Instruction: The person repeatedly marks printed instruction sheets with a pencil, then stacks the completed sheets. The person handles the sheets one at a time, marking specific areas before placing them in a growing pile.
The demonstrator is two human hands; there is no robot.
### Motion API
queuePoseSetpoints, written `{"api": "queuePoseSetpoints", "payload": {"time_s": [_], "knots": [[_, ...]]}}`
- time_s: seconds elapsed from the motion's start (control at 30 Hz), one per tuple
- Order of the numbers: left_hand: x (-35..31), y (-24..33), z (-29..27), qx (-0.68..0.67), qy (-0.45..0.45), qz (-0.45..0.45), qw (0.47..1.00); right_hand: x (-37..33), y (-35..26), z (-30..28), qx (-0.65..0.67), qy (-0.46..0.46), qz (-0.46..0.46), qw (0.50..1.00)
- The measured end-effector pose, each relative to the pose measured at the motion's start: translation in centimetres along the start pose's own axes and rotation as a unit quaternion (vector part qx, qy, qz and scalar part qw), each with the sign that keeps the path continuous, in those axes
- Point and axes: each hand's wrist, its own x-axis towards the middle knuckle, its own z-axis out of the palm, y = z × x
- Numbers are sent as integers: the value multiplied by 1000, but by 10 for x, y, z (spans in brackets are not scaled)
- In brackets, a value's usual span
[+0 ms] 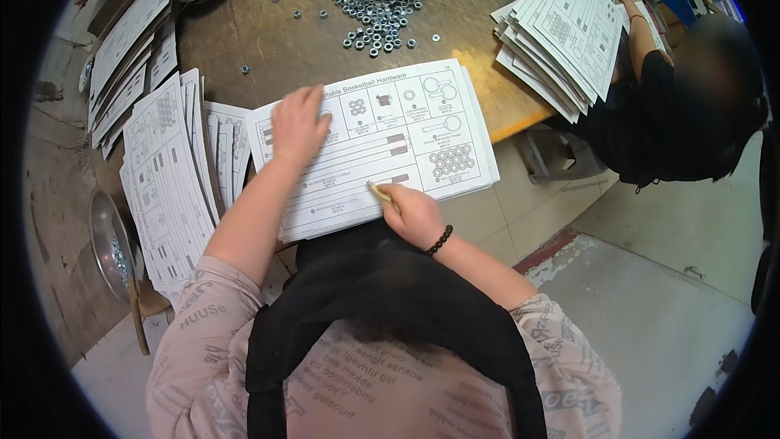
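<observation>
The left hand [299, 126] is lying flat with its fingers spread, pressing on the top printed card [382, 142] of a stack at the table edge. The right hand [410, 213] is closing its fingers around a thin yellowish stick [380, 193], whose tip is touching the card's lower edge just beside this hand. Beyond both hands, a heap of metal nuts [375, 12] is lying on the brown table [276, 41], well apart.

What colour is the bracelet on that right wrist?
Black beads; the bracelet shows best in the head view.
</observation>
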Motion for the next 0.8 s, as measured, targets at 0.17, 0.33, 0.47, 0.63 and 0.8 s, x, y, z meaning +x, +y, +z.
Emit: {"api": "queuePoseSetpoints", "payload": {"time_s": [0.17,0.33,0.47,0.63,0.8], "knots": [[4,-4,-15,20,-95,-48,994,-6,6,-1,-11,-19,-26,999],[4,-5,-10,50,-59,-56,995,-12,15,9,-25,27,-123,992],[8,2,-17,79,-92,-59,991,-13,21,14,-39,62,-157,985],[22,3,-20,83,-124,-107,983,-10,22,17,-59,77,-168,981],[26,0,-21,78,-167,-141,973,-11,24,18,-59,82,-177,979]]}}
